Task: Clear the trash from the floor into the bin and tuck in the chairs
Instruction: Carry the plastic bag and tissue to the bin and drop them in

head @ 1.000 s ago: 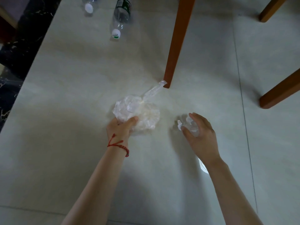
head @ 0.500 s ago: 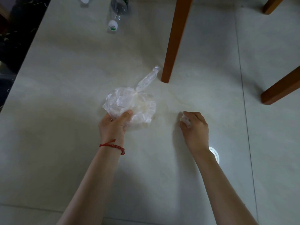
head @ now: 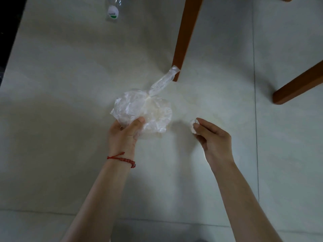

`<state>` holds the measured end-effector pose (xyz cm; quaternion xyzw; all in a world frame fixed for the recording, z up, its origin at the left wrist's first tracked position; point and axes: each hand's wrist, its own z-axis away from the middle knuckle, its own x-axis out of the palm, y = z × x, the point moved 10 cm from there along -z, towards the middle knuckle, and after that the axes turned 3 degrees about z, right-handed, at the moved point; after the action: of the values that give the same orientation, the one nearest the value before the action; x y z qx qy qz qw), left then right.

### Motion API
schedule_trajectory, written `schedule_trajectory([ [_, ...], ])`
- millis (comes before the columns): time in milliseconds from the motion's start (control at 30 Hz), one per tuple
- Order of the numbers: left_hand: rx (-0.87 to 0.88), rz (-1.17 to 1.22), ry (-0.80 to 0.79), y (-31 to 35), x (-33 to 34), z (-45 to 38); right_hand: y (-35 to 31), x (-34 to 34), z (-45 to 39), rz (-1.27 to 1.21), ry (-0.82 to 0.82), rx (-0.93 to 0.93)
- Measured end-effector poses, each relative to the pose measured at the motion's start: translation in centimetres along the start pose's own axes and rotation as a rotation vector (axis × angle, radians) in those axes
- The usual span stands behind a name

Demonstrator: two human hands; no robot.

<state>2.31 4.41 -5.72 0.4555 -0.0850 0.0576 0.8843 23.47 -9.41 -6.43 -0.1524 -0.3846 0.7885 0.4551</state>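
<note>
My left hand point(head: 125, 135), with a red cord bracelet at the wrist, grips a crumpled clear plastic bag point(head: 139, 109) over the pale tiled floor. The bag's twisted tail reaches up to the foot of a wooden chair leg point(head: 185, 39). To the right, my right hand point(head: 212, 138) pinches a small white crumpled scrap point(head: 193, 126) between thumb and fingers. A clear plastic bottle point(head: 113, 12) with a white cap lies at the top edge, mostly cut off. No bin is in view.
A second wooden leg point(head: 298, 84) slants in from the right edge. A dark marble strip point(head: 8, 32) borders the floor on the left. Tile seams run down the right side and across the bottom.
The right hand closed on the small white scrap and lifted it off the floor. The left hand kept its grip on the bag. The view tilted down, so the bottles slid toward the top edge.
</note>
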Motion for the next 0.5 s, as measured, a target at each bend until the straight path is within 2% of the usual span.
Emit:
schedule_trajectory([
  [233, -0.034, 0.052, -0.045, 3.9, -0.1, 4.7, -4.5, 1.3, 5.6, -0.039, -0.022, 0.036],
  [500, -0.046, 0.133, 0.002, 11.6, -0.3, 10.9, -10.4, 3.3, 13.6, -0.016, -0.057, 0.071],
])
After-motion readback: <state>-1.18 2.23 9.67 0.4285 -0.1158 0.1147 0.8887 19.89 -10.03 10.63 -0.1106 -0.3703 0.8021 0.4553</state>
